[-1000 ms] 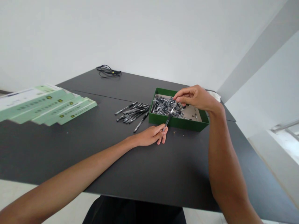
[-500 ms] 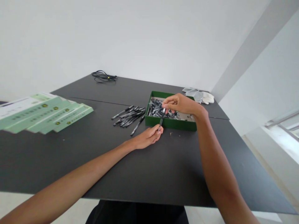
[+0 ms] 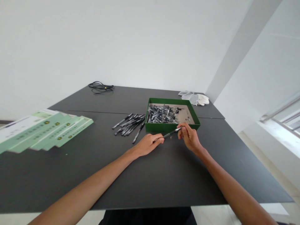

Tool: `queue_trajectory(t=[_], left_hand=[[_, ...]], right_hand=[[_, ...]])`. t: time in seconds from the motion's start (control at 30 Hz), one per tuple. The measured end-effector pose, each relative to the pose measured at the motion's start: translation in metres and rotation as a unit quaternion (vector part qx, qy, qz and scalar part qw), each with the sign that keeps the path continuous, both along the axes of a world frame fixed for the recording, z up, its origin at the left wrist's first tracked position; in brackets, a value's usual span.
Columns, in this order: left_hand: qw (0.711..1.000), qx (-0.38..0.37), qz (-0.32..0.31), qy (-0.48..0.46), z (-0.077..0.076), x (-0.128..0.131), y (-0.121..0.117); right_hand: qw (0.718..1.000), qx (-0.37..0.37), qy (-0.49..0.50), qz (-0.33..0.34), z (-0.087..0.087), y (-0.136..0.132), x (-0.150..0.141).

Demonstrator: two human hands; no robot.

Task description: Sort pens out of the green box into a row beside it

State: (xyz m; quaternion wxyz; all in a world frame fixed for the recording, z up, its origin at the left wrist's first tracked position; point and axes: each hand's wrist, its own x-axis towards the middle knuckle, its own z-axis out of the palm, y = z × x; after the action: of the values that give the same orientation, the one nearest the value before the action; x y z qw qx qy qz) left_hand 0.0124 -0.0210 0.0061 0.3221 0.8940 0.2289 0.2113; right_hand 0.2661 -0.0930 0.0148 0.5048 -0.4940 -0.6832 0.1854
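A dark, partly clear pen (image 3: pixel 170 133) spans between my two hands, just in front of a green box (image 3: pixel 172 127). My left hand (image 3: pixel 150 143) is closed round its lower left end. At the upper right end, my right hand (image 3: pixel 188 135) pinches the pen's tip between thumb and fingers. Inside the box lies a heap of small clear and black pen parts (image 3: pixel 162 114), mostly toward its left side. Left of the box, a pile of similar pens (image 3: pixel 130 124) rests on the black table (image 3: pixel 150 178).
Green and white printed booklets (image 3: pixel 50 131) lie fanned at the left. A black cable (image 3: pixel 100 87) is coiled at the back left. White gloves (image 3: pixel 194 98) lie behind the box at the right. A wall rises behind the table.
My right hand has come down and right, out from over the box. The pen has gone from steep to nearly level, still held at both ends. The view has shifted slightly.
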Motion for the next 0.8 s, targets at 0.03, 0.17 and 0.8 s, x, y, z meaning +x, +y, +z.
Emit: queue_trajectory(t=[0.03,0.17,0.8], left_hand=[[1.0,0.003,-0.004,0.004,0.0,0.0,0.0],[1.0,0.003,0.009,0.023,0.001,0.002,-0.002],[0.986,0.11,0.124,-0.007,0.007,-0.008,0.008]], right_hand=[[1.0,-0.011,0.025,-0.001,-0.003,0.0,-0.003],[0.991,-0.051,0.121,-0.004,-0.012,0.008,-0.02],[0.991,-0.092,0.031,0.09,-0.016,0.012,-0.011]])
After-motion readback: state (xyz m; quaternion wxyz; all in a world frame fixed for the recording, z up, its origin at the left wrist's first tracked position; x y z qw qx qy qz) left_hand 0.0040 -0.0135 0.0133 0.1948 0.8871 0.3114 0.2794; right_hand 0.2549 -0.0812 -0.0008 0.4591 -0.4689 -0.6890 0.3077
